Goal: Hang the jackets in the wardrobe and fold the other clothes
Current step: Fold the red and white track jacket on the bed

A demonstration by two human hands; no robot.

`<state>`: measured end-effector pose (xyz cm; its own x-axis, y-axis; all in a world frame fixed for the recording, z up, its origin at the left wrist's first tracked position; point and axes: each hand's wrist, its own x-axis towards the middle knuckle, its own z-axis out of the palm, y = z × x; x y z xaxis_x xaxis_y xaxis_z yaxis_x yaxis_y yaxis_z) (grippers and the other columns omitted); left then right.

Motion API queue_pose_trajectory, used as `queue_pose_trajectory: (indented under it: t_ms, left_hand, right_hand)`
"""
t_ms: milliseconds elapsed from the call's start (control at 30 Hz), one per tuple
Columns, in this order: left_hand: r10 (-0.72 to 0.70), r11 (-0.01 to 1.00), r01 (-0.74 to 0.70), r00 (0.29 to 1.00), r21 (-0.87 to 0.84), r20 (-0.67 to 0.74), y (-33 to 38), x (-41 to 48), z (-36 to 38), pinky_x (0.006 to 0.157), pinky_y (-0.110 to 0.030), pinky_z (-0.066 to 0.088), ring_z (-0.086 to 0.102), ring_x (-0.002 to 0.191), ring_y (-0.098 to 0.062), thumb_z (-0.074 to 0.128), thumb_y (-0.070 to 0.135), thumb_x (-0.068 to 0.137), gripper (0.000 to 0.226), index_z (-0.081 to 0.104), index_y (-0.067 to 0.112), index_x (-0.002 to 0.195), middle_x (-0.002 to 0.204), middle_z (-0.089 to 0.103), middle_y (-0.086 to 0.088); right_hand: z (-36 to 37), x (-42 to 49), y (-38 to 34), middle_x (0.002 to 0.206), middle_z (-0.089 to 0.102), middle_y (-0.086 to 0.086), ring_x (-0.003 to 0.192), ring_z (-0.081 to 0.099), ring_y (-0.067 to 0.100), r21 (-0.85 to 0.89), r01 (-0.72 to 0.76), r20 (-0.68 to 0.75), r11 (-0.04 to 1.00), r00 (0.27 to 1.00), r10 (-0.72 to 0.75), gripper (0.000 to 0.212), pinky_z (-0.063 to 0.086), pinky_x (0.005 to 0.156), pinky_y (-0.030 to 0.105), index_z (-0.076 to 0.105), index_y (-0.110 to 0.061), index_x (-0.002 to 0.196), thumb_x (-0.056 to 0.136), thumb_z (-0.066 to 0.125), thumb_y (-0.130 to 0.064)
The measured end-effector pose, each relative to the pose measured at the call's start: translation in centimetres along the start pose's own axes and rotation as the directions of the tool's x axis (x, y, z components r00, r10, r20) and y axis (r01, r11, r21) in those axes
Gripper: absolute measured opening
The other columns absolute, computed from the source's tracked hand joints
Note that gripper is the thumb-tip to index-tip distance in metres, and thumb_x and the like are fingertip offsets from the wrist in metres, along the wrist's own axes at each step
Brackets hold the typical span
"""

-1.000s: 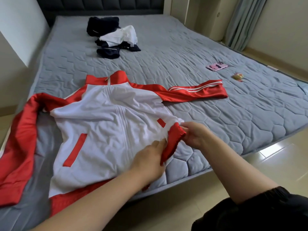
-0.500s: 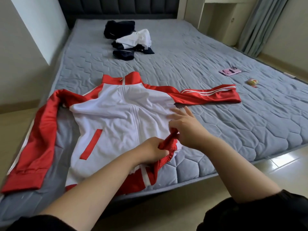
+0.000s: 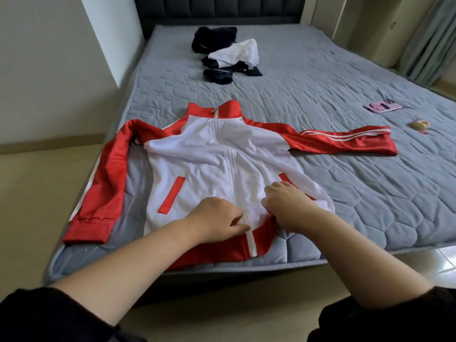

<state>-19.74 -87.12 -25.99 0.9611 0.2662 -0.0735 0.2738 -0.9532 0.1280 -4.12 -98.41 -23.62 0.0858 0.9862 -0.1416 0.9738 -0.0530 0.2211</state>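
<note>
Grey quilted mattress (image 3: 333, 183) fills most of the view, with a dark padded headboard (image 3: 222, 8) at 12 o'clock. Red-and-white track jacket (image 3: 197, 154) lies front up and zipped, flat on the near part of the mattress. Its collar points to 12 o'clock and its red hem sits at the 6 o'clock edge. One sleeve is stretched straight out to 3 o'clock, the other bends down toward 8 o'clock along the mattress side. Heap of navy and white clothes (image 3: 227, 55) sits unfolded at 12 o'clock, well apart from the jacket.

Person's left hand (image 3: 217, 218) is on the lower jacket front at 6 o'clock, thumb and fingers pinching the cloth by the zip line just above the hem. Right hand (image 3: 288, 203) is just beside it at 5 o'clock, fingers bent down onto the white front. Cannot tell if they actually grasp cloth.

Pink phone (image 3: 382, 106) lies at 2 o'clock, and near it is a small yellow item (image 3: 420, 124), too small to identify.
</note>
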Motion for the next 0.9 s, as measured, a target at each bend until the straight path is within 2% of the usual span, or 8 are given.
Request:
queue_pose_trajectory:
  t_ms: [100,200,400,567,633,767,833,900]
  left_hand:
    - [0.023,1.000,-0.023,0.994,0.006,0.104,-0.1,-1.6,1.3,0.068,-0.028,0.040,0.057,0.097,-0.020,0.059,0.071,0.070,0.055,0.053,0.029,0.106,0.103,0.057,0.007]
    - [-0.069,0.996,0.055,0.974,0.072,0.217,-0.5,-2.7,2.3,0.088,-0.038,0.047,0.046,0.118,-0.025,0.068,0.050,0.069,0.093,0.022,0.026,0.146,0.139,0.039,-0.001]
    - [-0.253,0.967,0.253,0.967,-0.036,0.022,-4.4,-1.5,-0.3,0.063,-0.032,0.036,0.054,0.094,-0.027,0.051,0.006,0.075,0.033,0.058,0.019,0.105,0.102,0.050,-0.002]
    - [-0.428,0.892,0.388,0.889,-0.231,-0.160,-7.8,-1.5,-3.4,0.060,-0.028,0.036,0.055,0.073,-0.023,0.059,0.009,0.074,0.012,0.059,0.021,0.077,0.072,0.056,0.004]
    - [-0.376,0.884,0.336,0.924,-0.326,-0.068,-8.3,-1.8,-4.3,0.054,-0.026,0.033,0.048,0.060,-0.015,0.057,0.002,0.069,0.020,0.049,0.018,0.062,0.060,0.048,0.008]
    - [-0.162,0.824,0.313,0.929,-0.472,0.333,-8.5,-3.1,-5.8,0.061,-0.026,0.038,0.046,0.061,-0.012,0.051,0.007,0.059,0.015,0.058,0.000,0.071,0.065,0.051,-0.001]
    - [-0.089,0.833,0.322,0.881,-0.451,0.464,-8.6,-3.4,-5.7,0.069,-0.034,0.042,0.050,0.070,-0.017,0.054,0.008,0.061,0.015,0.060,0.002,0.072,0.076,0.055,-0.010]
    - [0.001,0.880,0.301,0.773,-0.367,0.635,-7.9,-3.7,-5.8,0.076,-0.034,0.046,0.058,0.080,-0.017,0.064,0.006,0.074,0.010,0.066,0.016,0.072,0.089,0.063,-0.009]
  right_hand:
    - [-0.2,0.8,0.3,0.094,0.061,0.005,0.090,0.058,0.027,0.097,-0.180,-0.026,0.979,0.983,0.183,0.006,0.034,0.067,0.030,0.053,-0.016,0.083,0.079,0.053,-0.011]
    - [-0.1,1.6,1.7,0.094,0.066,0.010,0.089,0.059,0.033,0.155,-0.443,-0.139,0.883,0.875,0.463,0.011,0.030,0.065,0.030,0.057,-0.010,0.093,0.083,0.053,-0.012]
    - [1.2,3.1,3.0,0.107,0.059,0.009,0.104,0.054,0.029,0.122,-0.525,-0.078,0.842,0.841,0.535,0.020,0.037,0.085,0.035,0.061,-0.009,0.099,0.088,0.045,-0.008]
    - [0.4,3.1,3.1,0.097,0.063,0.012,0.094,0.057,0.032,0.213,-0.469,-0.236,0.857,0.826,0.511,0.013,0.029,0.070,0.033,0.053,-0.008,0.090,0.085,0.057,-0.019]
    - [0.0,2.9,2.8,0.094,0.063,0.013,0.090,0.057,0.034,0.249,-0.450,-0.240,0.857,0.829,0.505,0.010,0.027,0.065,0.032,0.048,-0.010,0.084,0.083,0.057,-0.015]
    - [-1.2,2.5,2.6,0.088,0.060,0.009,0.085,0.056,0.032,0.345,-0.483,0.024,0.805,0.862,0.507,0.006,0.036,0.063,0.030,0.049,-0.014,0.073,0.075,0.054,-0.011]
    - [-2.1,1.8,3.0,0.075,0.060,0.004,0.076,0.056,0.025,0.371,-0.403,0.279,0.836,0.908,0.313,0.013,0.043,0.062,0.029,0.057,-0.017,0.066,0.071,0.053,-0.005]
    - [-2.8,0.9,3.0,0.074,0.063,-0.007,0.078,0.060,0.014,0.376,-0.259,0.581,0.890,0.814,-0.009,0.016,0.047,0.070,0.028,0.067,-0.024,0.075,0.075,0.063,-0.008]
